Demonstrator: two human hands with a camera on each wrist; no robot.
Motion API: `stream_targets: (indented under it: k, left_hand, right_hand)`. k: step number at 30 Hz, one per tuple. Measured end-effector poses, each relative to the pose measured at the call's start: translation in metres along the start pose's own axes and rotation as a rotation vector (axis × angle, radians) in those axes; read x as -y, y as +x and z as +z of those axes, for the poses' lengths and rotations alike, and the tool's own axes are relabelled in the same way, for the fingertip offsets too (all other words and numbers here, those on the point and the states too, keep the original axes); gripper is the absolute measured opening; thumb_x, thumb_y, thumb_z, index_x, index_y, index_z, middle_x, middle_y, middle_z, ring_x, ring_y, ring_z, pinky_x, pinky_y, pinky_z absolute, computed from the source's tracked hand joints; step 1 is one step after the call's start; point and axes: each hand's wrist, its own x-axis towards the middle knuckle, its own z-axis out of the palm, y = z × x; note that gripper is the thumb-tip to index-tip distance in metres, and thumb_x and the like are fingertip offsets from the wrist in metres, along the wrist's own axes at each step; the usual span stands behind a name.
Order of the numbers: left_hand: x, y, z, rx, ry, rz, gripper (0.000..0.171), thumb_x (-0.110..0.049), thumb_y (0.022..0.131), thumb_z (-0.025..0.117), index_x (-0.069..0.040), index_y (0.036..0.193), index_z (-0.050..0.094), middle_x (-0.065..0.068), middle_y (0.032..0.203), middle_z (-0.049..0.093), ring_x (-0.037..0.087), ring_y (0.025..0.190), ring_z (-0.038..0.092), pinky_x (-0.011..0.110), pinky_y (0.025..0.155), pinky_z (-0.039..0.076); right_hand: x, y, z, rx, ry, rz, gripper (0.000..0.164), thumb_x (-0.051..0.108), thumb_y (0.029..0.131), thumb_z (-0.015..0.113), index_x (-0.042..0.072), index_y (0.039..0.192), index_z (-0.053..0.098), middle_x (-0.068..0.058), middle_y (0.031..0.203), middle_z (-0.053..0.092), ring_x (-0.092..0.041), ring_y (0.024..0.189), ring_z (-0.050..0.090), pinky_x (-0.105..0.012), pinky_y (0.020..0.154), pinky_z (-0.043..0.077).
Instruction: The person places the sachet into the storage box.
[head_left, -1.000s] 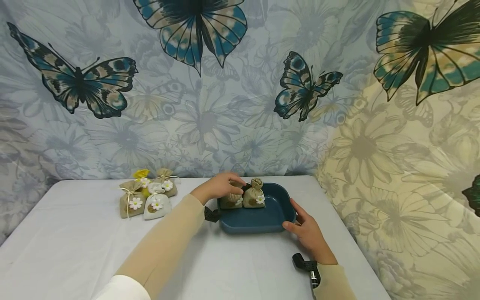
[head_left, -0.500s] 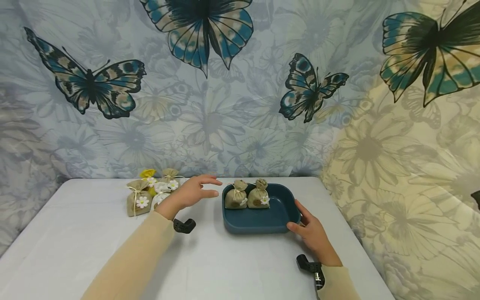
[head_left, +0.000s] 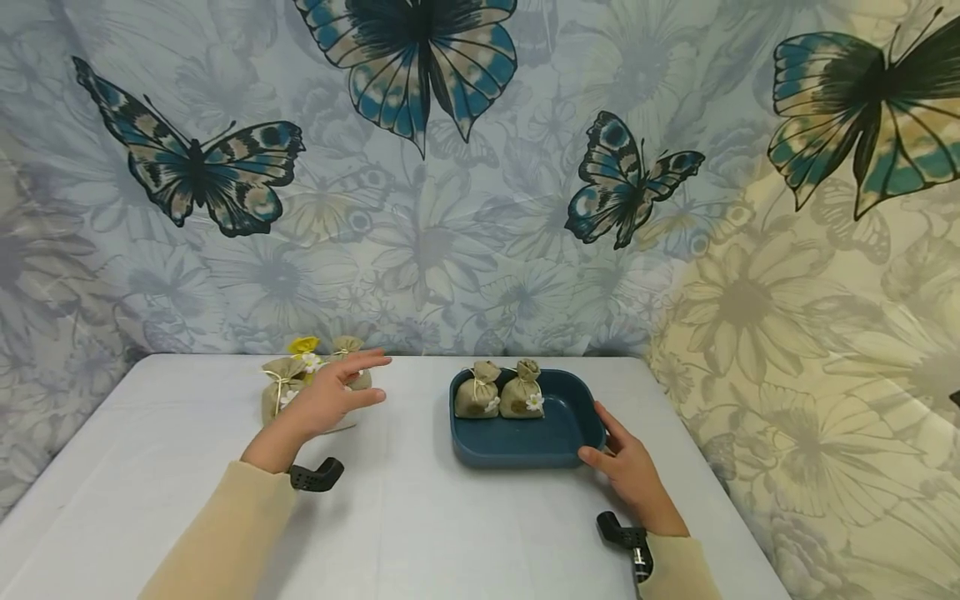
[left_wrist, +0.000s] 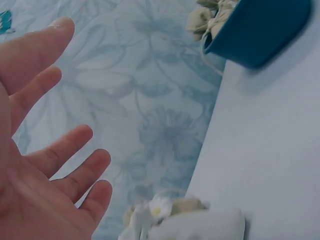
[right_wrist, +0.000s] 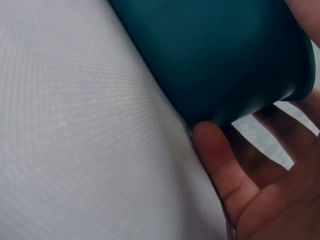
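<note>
My left hand [head_left: 318,407] hovers over a cluster of small drawstring sachets at the table's left, fingers spread and holding nothing. It hides much of a tan sachet [head_left: 272,407], a yellow sachet [head_left: 303,345] and a beige sachet [head_left: 347,343]. A white sachet [left_wrist: 200,226] with a flower shows low in the left wrist view. At the right, my right hand [head_left: 633,475] holds the near right corner of a blue tray [head_left: 517,454], thumb in front and fingers along its end. Two beige sachets stand side by side inside, a left one [head_left: 476,402] and a right one [head_left: 519,402].
A white cloth covers the table [head_left: 420,533]. Behind it hangs a backdrop [head_left: 450,275] printed with butterflies and flowers. Each wrist wears a black camera mount, the left mount [head_left: 317,475] and the right mount [head_left: 618,530].
My left hand has let go of the left sachet in the tray and moved left to the cluster. The right hand stays at the tray. The head view has shifted slightly.
</note>
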Motion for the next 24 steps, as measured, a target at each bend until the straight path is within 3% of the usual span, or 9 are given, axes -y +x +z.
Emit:
stream_targets:
  k: [5, 11, 19, 24]
  left_hand:
    - [0.013, -0.026, -0.020, -0.071, -0.025, -0.031, 0.067, -0.021, 0.092, 0.075, -0.009, 0.151, 0.044, 0.013, 0.158, 0.032, 0.040, 0.143, 0.026, 0.061, 0.111, 0.024]
    - [0.025, -0.045, -0.032, -0.092, -0.032, -0.076, 0.074, -0.016, 0.092, 0.075, -0.010, 0.155, 0.038, 0.016, 0.159, 0.027, 0.044, 0.144, 0.022, 0.065, 0.111, 0.019]
    - [0.037, -0.057, -0.032, -0.136, -0.101, -0.132, 0.078, -0.014, 0.092, 0.074, -0.005, 0.156, 0.031, 0.023, 0.162, 0.008, 0.049, 0.142, 0.021, 0.061, 0.110, 0.024]
    - [0.049, -0.059, -0.030, -0.153, -0.089, -0.150, 0.078, -0.013, 0.092, 0.075, -0.006, 0.156, 0.031, 0.025, 0.161, 0.011, 0.049, 0.143, 0.020, 0.060, 0.111, 0.024]
  right_hand:
    - [0.002, -0.001, -0.001, 0.005, 0.011, 0.002, 0.082, 0.015, 0.091, 0.076, 0.004, 0.157, 0.028, -0.027, 0.153, 0.033, -0.045, 0.131, 0.045, -0.021, 0.083, 0.049]
    - [0.002, 0.000, -0.001, 0.002, 0.009, -0.001, 0.082, 0.015, 0.091, 0.076, 0.004, 0.157, 0.028, -0.027, 0.153, 0.032, -0.045, 0.130, 0.045, -0.021, 0.083, 0.049]
    - [0.002, 0.000, -0.001, 0.001, 0.001, 0.010, 0.082, 0.016, 0.091, 0.076, 0.004, 0.157, 0.028, -0.026, 0.154, 0.032, -0.044, 0.132, 0.043, -0.019, 0.083, 0.048]
    - [-0.003, 0.001, -0.001, -0.001, 0.018, 0.010, 0.083, 0.016, 0.090, 0.077, 0.005, 0.157, 0.029, -0.025, 0.154, 0.033, -0.044, 0.132, 0.044, -0.020, 0.083, 0.048]
